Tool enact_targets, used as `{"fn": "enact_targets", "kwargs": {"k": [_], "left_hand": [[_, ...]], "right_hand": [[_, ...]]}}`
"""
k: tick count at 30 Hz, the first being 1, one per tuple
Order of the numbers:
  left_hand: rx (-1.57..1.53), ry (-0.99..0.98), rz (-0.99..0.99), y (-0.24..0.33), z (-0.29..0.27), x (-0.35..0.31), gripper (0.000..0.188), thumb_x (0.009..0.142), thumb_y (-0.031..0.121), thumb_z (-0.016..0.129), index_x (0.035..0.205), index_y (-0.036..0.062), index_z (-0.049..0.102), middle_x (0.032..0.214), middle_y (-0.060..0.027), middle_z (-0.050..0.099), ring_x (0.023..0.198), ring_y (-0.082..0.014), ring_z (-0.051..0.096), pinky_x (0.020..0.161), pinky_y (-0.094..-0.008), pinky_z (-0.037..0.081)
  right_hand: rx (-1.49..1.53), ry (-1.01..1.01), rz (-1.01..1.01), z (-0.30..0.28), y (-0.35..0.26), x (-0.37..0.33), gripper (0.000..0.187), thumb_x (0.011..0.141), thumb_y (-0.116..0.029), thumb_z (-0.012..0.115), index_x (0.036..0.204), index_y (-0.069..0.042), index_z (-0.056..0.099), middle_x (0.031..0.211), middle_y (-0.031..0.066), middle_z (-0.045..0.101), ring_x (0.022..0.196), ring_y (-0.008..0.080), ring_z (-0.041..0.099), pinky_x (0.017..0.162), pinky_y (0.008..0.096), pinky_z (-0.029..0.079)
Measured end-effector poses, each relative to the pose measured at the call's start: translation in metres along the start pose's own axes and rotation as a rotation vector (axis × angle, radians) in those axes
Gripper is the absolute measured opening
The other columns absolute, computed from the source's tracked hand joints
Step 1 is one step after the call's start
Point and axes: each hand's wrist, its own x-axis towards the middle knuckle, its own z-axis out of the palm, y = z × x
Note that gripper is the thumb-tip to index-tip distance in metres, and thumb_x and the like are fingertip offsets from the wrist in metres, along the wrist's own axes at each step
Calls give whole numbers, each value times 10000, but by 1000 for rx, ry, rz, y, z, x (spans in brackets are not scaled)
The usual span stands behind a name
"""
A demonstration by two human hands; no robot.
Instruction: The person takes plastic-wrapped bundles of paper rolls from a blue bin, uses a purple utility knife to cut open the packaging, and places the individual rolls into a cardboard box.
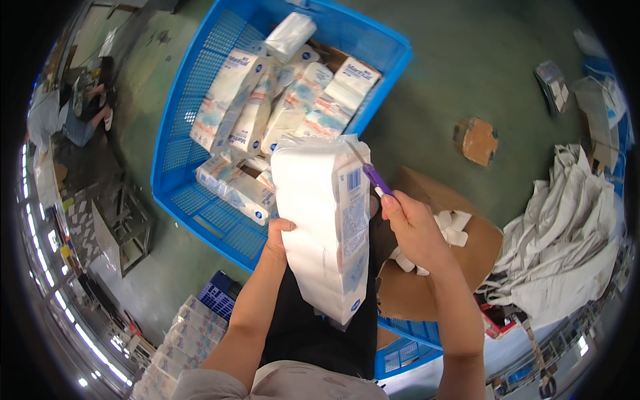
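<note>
My left hand (pixel 277 239) grips the left side of a long white plastic-wrapped tissue pack (pixel 310 220), holding it tilted in front of me. A barcode and small print run along its right side. In my right hand (pixel 417 230) is a purple-handled utility knife (pixel 377 180), its blade lying against the far right edge of the pack's wrapping. Whether the blade has gone through the film, I cannot tell. Beyond the pack stands a large blue plastic crate (pixel 175 143) holding several similar tissue packs (pixel 230 100), heaped at different angles.
An open cardboard box (pixel 477 257) with small white rolls (pixel 453 227) stands right of my legs. Grey-white cloth or sacks (pixel 553 233) pile up farther right. A cardboard piece (pixel 479 141) lies on the floor. Stacked packs (pixel 180 340) stand lower left; a person (pixel 77 123) sits far left.
</note>
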Motion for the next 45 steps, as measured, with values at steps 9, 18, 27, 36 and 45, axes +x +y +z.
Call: {"fn": "enact_targets", "kwargs": {"k": [9, 18, 27, 36, 45], "left_hand": [[138, 62, -101, -28, -6, 37, 723, 551, 309, 561, 1190, -4, 436, 960, -229, 570, 767, -365, 585, 666, -479, 515], [199, -158, -289, -96, 45, 59, 719, 560, 239, 569, 1209, -29, 416, 1072, -217, 542, 917, -363, 548, 800, -446, 470], [347, -107, -709, -203, 59, 43, 754, 588, 245, 532, 1275, -16, 366, 1206, -202, 493, 1074, -363, 493, 944, -431, 395], [1913, -636, 29, -244, 114, 22, 698, 717, 105, 600, 1329, 27, 273, 1298, -168, 377, 1179, -297, 404, 968, -335, 335], [2325, -1415, -35, -292, 179, 116, 655, 600, -117, 466, 1231, 53, 422, 1228, -171, 455, 1139, -342, 428, 944, -342, 367]], "right_hand": [[-36, -385, 579, 44, 127, -227, 376, 921, -372, 377, 901, -35, 544, 734, 123, 567, 702, 254, 553, 648, 344, 436], [100, 632, 102, -11, 121, -236, 73, 798, -33, 525, 855, 12, 516, 780, 158, 515, 665, 316, 529, 559, 333, 409], [197, 940, 260, -21, 179, -166, 563, 714, -130, 574, 1218, 32, 385, 851, 222, 599, 697, 363, 601, 654, 394, 482], [776, 1074, 358, 66, 284, -149, 391, 744, -36, 461, 1122, 44, 513, 789, 209, 608, 691, 283, 607, 659, 334, 462], [840, 1004, 337, 57, 296, -152, 321, 745, -43, 470, 1047, 27, 556, 700, 156, 579, 610, 237, 559, 619, 309, 450]]}}
